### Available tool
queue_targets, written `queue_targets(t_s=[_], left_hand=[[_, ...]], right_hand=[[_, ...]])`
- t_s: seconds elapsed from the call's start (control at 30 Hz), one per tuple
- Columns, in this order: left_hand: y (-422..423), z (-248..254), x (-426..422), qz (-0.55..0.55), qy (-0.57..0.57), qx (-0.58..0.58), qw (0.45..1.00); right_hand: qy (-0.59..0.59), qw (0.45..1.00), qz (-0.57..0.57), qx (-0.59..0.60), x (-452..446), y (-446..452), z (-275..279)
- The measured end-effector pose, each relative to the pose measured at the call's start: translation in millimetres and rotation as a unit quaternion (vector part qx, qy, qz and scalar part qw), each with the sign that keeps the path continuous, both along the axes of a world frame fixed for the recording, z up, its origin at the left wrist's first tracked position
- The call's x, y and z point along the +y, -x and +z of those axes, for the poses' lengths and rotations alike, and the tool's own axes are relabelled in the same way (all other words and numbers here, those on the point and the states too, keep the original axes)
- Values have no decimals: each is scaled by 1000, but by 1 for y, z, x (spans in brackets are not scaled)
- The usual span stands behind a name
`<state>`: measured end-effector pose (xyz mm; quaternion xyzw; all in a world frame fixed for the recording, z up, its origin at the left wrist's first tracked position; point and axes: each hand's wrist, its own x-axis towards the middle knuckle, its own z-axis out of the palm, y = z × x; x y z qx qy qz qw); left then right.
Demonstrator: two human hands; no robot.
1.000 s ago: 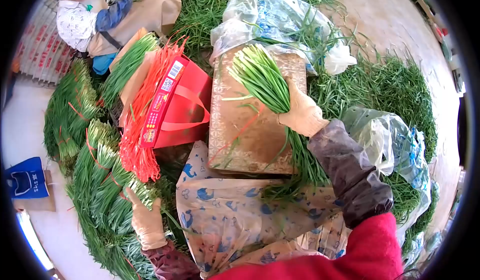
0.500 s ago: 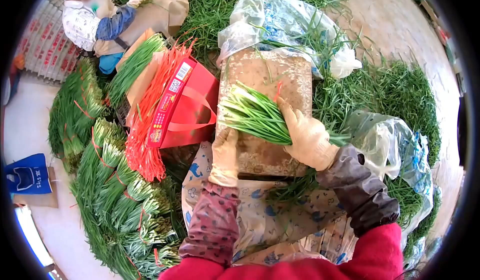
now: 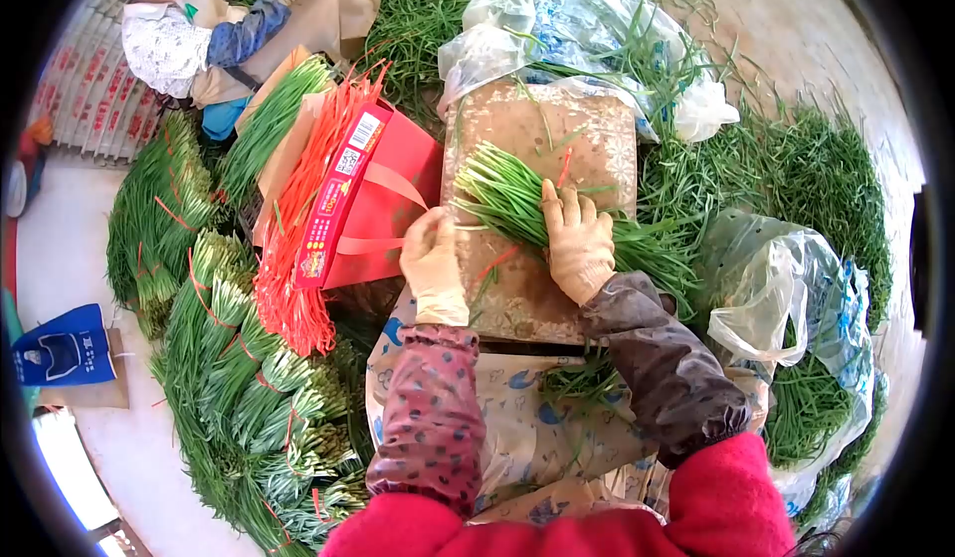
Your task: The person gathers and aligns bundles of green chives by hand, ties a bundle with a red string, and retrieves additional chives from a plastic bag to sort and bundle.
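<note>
A bundle of garlic chives (image 3: 500, 185) lies across a worn, low board (image 3: 542, 308), its pale cut ends pointing left. My gloved right hand (image 3: 580, 244) rests over the middle of the bundle, fingers curved across it and pressing it to the board. A red tie strip (image 3: 565, 167) sticks up beyond the fingers; another red piece shows below the bundle. My gloved left hand (image 3: 434, 269) is closed in a pinch left of the cut ends, beside the red bag. A thin pale stalk lies near its fingertips; whether they grip it is hidden.
The red bag (image 3: 383, 204) stands left, red tie strips (image 3: 296, 288) along its side. Tied chive bundles (image 3: 239, 358) are piled farther left. Loose chives (image 3: 796, 189) and clear plastic bags (image 3: 776, 278) lie right. A person (image 3: 189, 45) works at top left.
My right hand has shifted left and now lies over the bundle, which has been lowered onto the board. My left hand has moved up and away from the bundle's underside, fingers pinched.
</note>
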<state>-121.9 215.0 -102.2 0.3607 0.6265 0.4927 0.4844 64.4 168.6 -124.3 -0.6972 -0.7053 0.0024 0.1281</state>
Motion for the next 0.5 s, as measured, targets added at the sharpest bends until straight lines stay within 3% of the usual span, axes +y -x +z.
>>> queue_targets(t_s=[0.17,0.23,0.4,0.5], left_hand=[[-33,2,23,-60,83,53,993],[-37,-6,33,-116,136,142,974],[-42,5,40,-138,191,72,969],[-43,9,31,-119,225,118,960]], right_hand=[[11,1000,6,-25,0,0,-1],[34,999,2,-20,0,1,2],[25,1000,-1,-9,-1,0,4],[18,1000,-1,-4,-1,1,0]])
